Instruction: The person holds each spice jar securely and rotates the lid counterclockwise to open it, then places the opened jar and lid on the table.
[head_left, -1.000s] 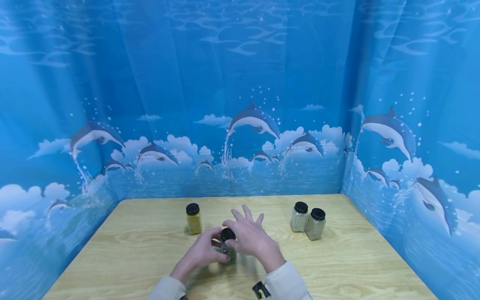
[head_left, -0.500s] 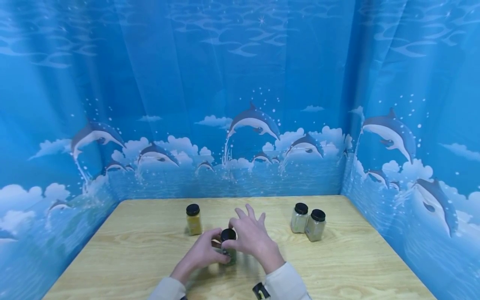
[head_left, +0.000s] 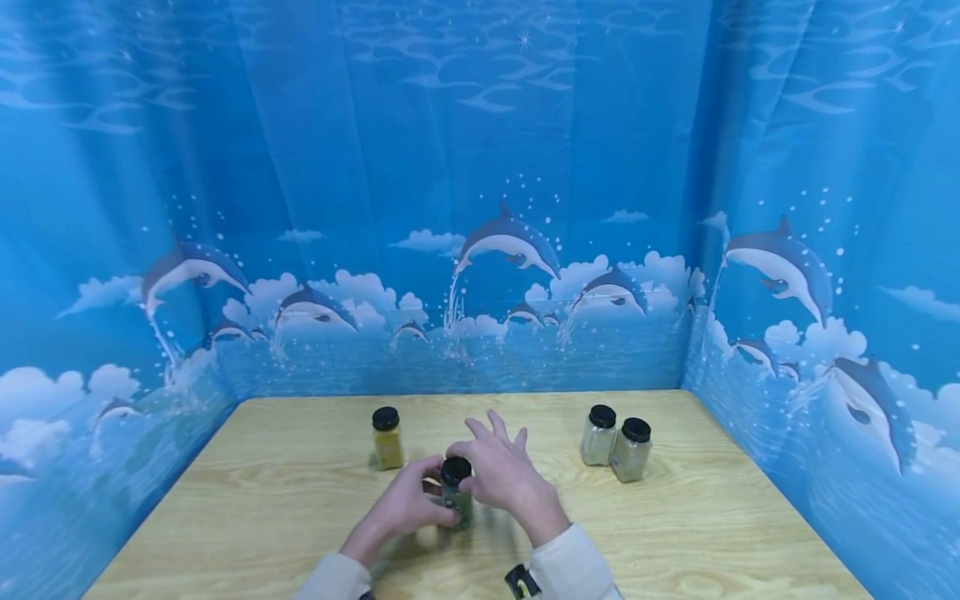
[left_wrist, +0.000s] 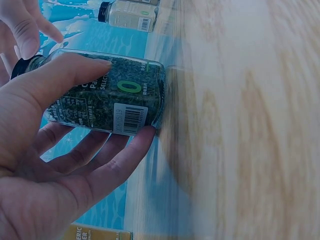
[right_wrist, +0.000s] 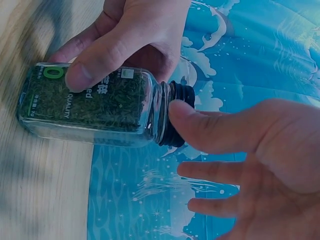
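A clear glass spice jar of dried green herb flakes stands at the front middle of the table. My left hand grips its body, thumb on one face and fingers along the opposite side. From the right, my right hand pinches the black screw lid with thumb and index finger, the other fingers spread away. In the right wrist view, glass threads show below the lid, which still sits on the neck. The left wrist view shows the jar's barcode label and its base at the tabletop.
A jar of yellow powder with a black lid stands behind my left hand. Two more black-lidded jars, one whitish and one greyish, stand side by side at the right. A blue dolphin curtain borders the wooden table.
The right hand shifts slightly right and then back left, its thumb and finger turning at the lid. The left hand and the jar stay in place.
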